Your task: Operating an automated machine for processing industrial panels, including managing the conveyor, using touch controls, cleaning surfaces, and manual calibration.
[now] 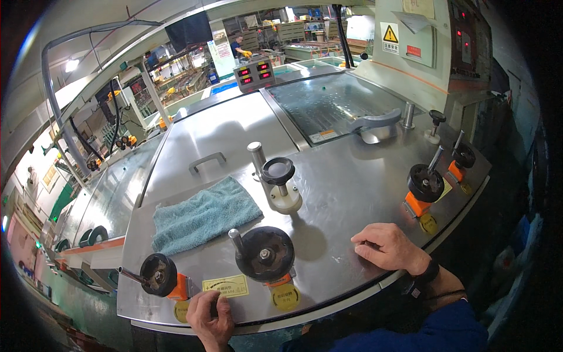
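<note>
My left hand (210,321) rests at the front edge of a steel machine top (346,193), beside a yellow label (226,286). Its fingers bend loosely, with a gap at the thumb and nothing visible in them. Further right, my right hand (387,246) lies on the steel, its fingers curled in toward the thumb. A dark patch shows between them, but what it is cannot be made out. Left of centre lies a crumpled light-blue towel (205,214). Between the hands stands a black handwheel (265,254) with a metal crank; a smaller handwheel (158,274) is left of my left hand.
Two more handwheels on orange mounts, the nearer handwheel (425,183) among them, line the right edge. A black-topped knob (278,171) and metal post (256,158) rise mid-panel. Behind are a steel lid (229,141), a glass window (340,102) and a red-digit display (254,75). Far back, a person (236,47) stands.
</note>
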Tool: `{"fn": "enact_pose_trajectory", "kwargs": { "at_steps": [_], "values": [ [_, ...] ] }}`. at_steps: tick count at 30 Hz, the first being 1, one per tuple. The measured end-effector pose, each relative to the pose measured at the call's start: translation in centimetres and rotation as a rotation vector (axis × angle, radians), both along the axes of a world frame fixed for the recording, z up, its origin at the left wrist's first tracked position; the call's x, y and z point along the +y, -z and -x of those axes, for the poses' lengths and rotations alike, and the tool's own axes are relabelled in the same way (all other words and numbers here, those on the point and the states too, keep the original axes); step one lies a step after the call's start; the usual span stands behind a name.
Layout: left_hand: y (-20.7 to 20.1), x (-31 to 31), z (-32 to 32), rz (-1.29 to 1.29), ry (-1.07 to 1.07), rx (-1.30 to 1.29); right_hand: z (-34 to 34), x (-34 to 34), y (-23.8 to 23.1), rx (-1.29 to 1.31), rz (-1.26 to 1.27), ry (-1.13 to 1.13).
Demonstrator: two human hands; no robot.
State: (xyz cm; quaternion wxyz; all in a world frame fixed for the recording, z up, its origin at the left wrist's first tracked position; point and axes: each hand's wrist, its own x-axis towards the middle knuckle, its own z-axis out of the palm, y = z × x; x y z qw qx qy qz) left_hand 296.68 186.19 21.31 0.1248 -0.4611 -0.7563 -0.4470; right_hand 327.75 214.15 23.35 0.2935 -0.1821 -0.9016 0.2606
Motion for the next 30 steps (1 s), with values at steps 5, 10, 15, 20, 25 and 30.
{"fn": "enact_pose_trajectory", "kwargs": {
  "at_steps": [5, 10, 15, 20, 25, 30],
  "values": [
    [-0.12, -0.03, -0.16, -0.008, -0.005, -0.001, 0.03, -0.08, -0.19, -0.008, 0.003, 0.003],
    [-0.06, 0.07, -0.21, -0.006, -0.020, 0.008, 0.00, 0.01, -0.14, -0.003, -0.013, 0.003],
    [-0.12, 0.08, -0.24, 0.002, -0.026, -0.001, -0.03, -0.09, -0.19, 0.004, 0.000, 0.008],
    [0.10, 0.09, -0.11, -0.014, -0.022, 0.017, 0.01, -0.11, -0.22, -0.004, 0.015, 0.010],
    [0.03, 0.14, -0.15, -0.024, -0.010, 0.035, -0.09, -0.09, -0.09, 0.002, 0.011, 0.008],
    [0.13, 0.04, -0.16, -0.014, -0.023, 0.022, -0.01, -0.18, -0.22, 0.010, 0.004, 0.009]
  ]
}}
